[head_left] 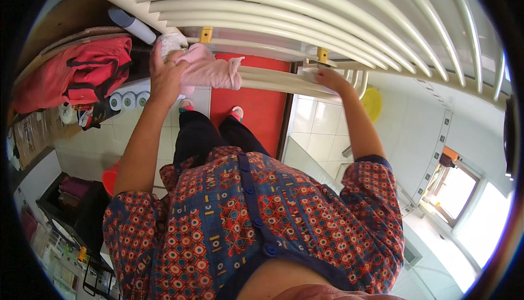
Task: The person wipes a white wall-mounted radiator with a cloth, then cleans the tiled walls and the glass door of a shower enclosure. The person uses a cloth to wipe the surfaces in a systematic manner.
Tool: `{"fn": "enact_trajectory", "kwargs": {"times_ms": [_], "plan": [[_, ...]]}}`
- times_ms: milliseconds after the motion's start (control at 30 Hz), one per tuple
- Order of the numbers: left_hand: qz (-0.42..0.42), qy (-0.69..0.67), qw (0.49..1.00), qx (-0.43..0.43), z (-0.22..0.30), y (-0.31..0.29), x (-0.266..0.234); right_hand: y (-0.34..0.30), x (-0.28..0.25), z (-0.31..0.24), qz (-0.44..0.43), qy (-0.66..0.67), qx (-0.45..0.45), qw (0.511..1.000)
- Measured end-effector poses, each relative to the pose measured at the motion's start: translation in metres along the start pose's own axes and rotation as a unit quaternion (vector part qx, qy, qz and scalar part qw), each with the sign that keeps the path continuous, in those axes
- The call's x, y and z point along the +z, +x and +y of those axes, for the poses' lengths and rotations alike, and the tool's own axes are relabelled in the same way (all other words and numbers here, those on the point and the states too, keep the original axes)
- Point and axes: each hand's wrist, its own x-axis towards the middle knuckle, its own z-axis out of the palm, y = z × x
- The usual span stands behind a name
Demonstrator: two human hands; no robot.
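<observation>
A rack of white tubular rails (245, 6) spans the top of the view. At its left end, my left hand (165, 75) is closed against a pink cloth (210, 73), which drapes over a lower rail. A whitish patterned cloth (172, 42) lies right at that hand's fingertips. Farther right, my right hand (331, 80) is closed at the lower rail (278, 79), close to a yellow bracket (322, 55). Something whitish shows beside its fingers, but its kind is unclear.
Left of the rack is a red bag with black trim (90, 70), near a white and grey cylinder (132, 25). Below are a red mat (251, 117) and pale floor tiles (325, 120). A yellow round basin (371, 104) sits to the right; a black cabinet (71, 207) stands lower left.
</observation>
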Motion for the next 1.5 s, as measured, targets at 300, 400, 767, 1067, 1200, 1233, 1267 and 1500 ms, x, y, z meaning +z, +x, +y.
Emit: {"fn": "enact_trajectory", "kwargs": {"times_ms": [300,400,767,1067,1200,1233,1267,1500], "plan": [[-0.017,0.037,0.999,0.006,-0.002,-0.004,-0.001,0.013,0.022,-0.227,0.084,0.084,-0.19,0.975],[-0.003,0.065,0.996,0.054,-0.005,-0.001,-0.002,-0.006,0.022,-0.239,0.106,0.207,-0.221,0.947],[-0.203,0.112,0.962,0.145,0.002,0.02,-0.017,-0.046,0.045,-0.03,0.282,-0.028,-0.067,0.957],[-0.137,-0.011,0.982,0.132,0.127,0.034,0.049,-0.096,0.027,-0.088,0.544,0.425,-0.037,0.723],[0.012,-0.2,0.972,0.125,0.22,0.046,0.079,-0.188,-0.027,-0.081,0.631,0.518,-0.075,0.572],[-0.041,-0.356,0.913,0.193,0.251,0.06,0.035,-0.202,-0.024,-0.077,0.65,0.502,-0.051,0.568],[-0.072,-0.539,0.817,0.19,0.282,0.071,0.086,-0.205,-0.031,-0.092,0.658,0.504,-0.077,0.555],[0.024,-0.433,0.872,0.228,0.363,0.09,0.079,-0.201,-0.036,-0.13,0.698,0.486,-0.127,0.51]]}}
